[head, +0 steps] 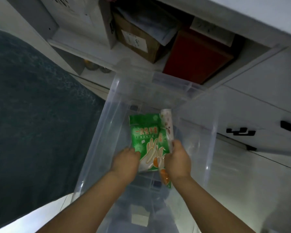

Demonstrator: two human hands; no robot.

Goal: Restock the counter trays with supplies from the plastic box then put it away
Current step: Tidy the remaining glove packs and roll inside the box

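White cabinets behind hands gripping glossy green packet.

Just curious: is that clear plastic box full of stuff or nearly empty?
Nearly empty. Through the clear plastic box only a green glove packet and a slim dotted packet show, both hands on them; bare bottom elsewhere.

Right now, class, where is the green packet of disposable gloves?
In the head view the green glove packet lies inside the clear plastic box, near centre, between the left hand and right hand, beside a spotted roll.
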